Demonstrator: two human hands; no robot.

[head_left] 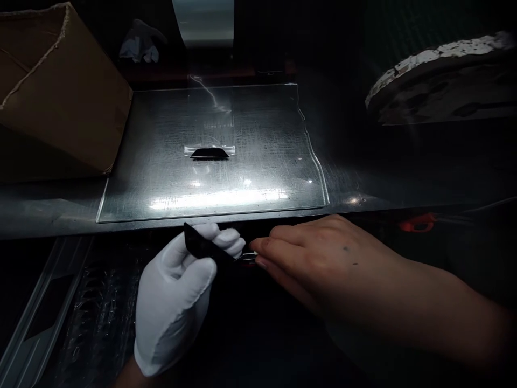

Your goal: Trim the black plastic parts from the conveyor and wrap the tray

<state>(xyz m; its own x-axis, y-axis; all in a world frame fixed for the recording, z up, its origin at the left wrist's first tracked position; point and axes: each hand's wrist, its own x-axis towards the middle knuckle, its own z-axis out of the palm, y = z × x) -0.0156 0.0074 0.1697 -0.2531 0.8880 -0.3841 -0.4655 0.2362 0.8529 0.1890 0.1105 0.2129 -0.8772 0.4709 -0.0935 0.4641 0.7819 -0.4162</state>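
My left hand (pixel 177 296), in a white glove, is closed on a small black part (pixel 204 245), pinched between thumb and fingers at the table's front edge. Bare and bent at the knuckles, my right hand (pixel 311 256) grips a thin metal-looking tool (pixel 247 257). Only a short length of it shows, and its tip meets or nearly meets the right end of the black part. A second black part (pixel 209 154), long and with slanted ends, lies on a clear film strip on the glass sheet (pixel 266 140) beyond my hands.
A cardboard box (pixel 72 118) stands at the left of the metal table (pixel 347 178). Clear plastic trays (pixel 100 307) lie low at left. Orange-handled scissors (pixel 418 222) are at right, below a round object with a ragged white rim (pixel 444 56). A crumpled white cloth (pixel 141 43) lies behind.
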